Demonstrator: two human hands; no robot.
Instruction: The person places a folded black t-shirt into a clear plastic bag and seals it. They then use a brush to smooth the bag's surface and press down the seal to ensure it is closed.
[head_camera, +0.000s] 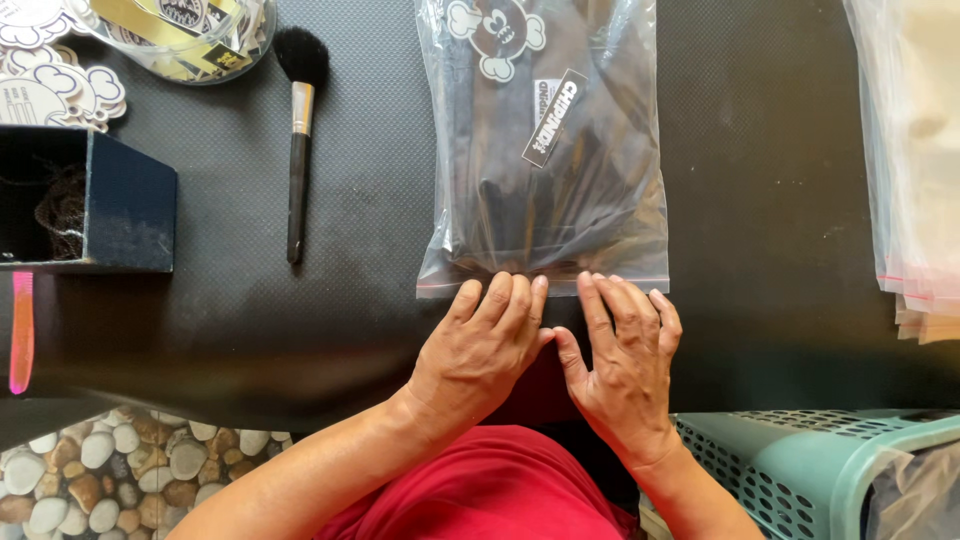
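Evidently sealing, the left hand (483, 345) and right hand (622, 355) press flat, holding nothing, on the clear bag's (545, 150) near zip edge, beside the brush (298, 130).

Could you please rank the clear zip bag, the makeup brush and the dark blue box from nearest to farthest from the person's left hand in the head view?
From the left hand:
1. Clear zip bag, under its fingers, just ahead.
2. Makeup brush, ahead and to the left.
3. Dark blue box, far left.

Bare forearms, red garment (490, 490) below, no sleeves visible
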